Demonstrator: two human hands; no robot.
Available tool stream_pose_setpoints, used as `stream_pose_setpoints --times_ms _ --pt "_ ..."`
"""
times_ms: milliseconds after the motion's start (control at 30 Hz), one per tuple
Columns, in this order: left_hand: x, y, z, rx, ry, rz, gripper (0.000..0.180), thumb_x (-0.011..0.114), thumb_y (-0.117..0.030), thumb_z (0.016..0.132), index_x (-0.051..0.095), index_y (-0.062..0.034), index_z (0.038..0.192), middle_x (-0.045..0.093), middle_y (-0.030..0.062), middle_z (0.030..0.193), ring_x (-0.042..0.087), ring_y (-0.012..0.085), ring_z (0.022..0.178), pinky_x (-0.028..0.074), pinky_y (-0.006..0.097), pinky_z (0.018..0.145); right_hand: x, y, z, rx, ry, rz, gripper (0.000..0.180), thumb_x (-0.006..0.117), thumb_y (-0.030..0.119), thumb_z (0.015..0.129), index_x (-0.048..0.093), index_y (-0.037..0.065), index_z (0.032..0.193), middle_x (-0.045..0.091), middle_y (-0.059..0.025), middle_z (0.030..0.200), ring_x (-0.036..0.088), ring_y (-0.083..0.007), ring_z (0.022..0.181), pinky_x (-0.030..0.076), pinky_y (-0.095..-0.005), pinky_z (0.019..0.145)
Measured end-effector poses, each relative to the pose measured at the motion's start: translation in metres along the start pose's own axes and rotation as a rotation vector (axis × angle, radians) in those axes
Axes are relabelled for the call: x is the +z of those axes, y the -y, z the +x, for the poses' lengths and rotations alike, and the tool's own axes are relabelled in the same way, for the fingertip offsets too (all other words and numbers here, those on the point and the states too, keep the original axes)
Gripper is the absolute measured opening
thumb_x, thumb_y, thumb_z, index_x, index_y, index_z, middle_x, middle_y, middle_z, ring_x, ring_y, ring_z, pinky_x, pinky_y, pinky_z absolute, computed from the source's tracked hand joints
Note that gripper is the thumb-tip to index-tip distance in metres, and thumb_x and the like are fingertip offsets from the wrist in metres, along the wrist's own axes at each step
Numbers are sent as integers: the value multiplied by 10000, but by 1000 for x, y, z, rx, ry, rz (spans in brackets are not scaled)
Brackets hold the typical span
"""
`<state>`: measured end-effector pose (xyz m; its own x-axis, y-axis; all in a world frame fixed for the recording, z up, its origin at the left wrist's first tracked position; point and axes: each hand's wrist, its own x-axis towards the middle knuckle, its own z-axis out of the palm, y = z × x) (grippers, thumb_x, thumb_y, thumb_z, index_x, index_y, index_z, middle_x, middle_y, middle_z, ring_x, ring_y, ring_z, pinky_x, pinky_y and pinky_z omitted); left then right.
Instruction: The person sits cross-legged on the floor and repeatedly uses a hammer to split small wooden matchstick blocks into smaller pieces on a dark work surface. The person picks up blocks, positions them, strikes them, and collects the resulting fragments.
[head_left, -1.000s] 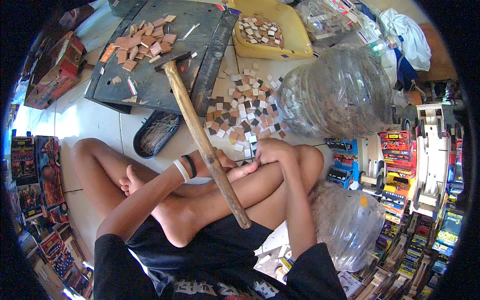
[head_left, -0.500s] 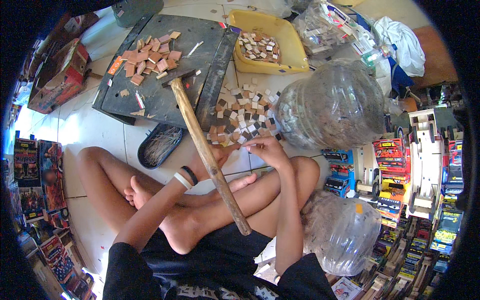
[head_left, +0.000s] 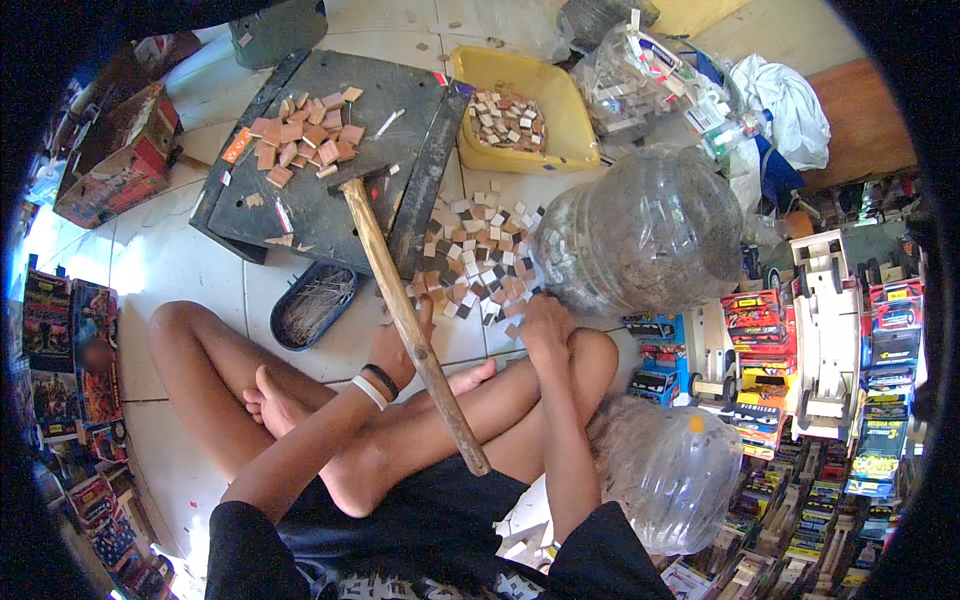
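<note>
My left hand (head_left: 393, 352) is beside the tile pile, its fingers curled and partly hidden behind the wooden handle of a hammer (head_left: 415, 325); whatever it may hold is hidden. The hammer's head rests on a dark board, and its handle slants over my crossed legs. At the pile's near right edge, my right hand (head_left: 547, 325) is closed, fingertips down and mostly out of sight. A brown tile (head_left: 513, 331) shows right by its fingers. Small square tiles (head_left: 480, 250) in brown, white and black lie scattered on the floor.
Wooden pieces (head_left: 308, 135) are heaped on the dark board (head_left: 330, 210). Beyond the tiles stands a yellow tub (head_left: 580, 158) with more tiles. A dark tray (head_left: 275, 325) holds thin sticks. Large clear plastic containers (head_left: 655, 230) and toy trucks (head_left: 760, 350) stand on the right.
My hands have parted from their meeting point in front of the tiles. The left drew back toward the hammer handle; the right lowered to the pile's near right edge. The whole view shifted slightly.
</note>
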<state>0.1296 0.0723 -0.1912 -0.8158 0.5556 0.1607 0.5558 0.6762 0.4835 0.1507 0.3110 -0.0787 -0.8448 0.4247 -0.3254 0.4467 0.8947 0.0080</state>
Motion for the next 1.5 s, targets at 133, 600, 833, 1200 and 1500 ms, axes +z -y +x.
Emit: stream_pose_setpoints --times_ms 133,600,833,1200,1500 --pt "-2 -3 1 -46 71 -69 575 592 -242 1009 356 -64 1503 681 189 772 706 391 692 530 494 543 13 4 10 -55 -123 194 232 733 200 892 759 6 1016 745 -254 973 734 -422 950 574 -504 825" --pt "-171 2 -43 -1091 71 -1762 378 523 -352 1091 597 -102 817 584 9 765 581 142 667 422 266 569 34 -10 4 -173 -118 458 200 764 245 882 782 48 908 752 -164 809 740 -318 756 566 -416 690" --pt "-279 3 13 -547 -519 -839 413 528 -311 1110 582 -55 790 526 -36 621 455 32 551 335 217 503 -70 72 4 -316 -301 1170 304 719 236 983 647 53 750 526 79 643 418 -30 554 323 -241 493" --pt "-275 81 100 -23 -669 -230 157 567 -129 1035 635 -23 1130 685 206 974 669 425 906 524 476 765 -174 288 33 -923 -348 908 236 639 173 1000 725 -47 993 743 -121 817 718 -146 771 546 -339 682" --pt "-281 93 75 -47 -569 -677 290 484 -135 1082 584 -17 1328 701 176 1262 694 314 1146 521 385 981 -188 258 36 -903 -245 1031 193 635 105 1003 737 -22 1106 785 -112 1016 737 -146 919 564 -293 830"
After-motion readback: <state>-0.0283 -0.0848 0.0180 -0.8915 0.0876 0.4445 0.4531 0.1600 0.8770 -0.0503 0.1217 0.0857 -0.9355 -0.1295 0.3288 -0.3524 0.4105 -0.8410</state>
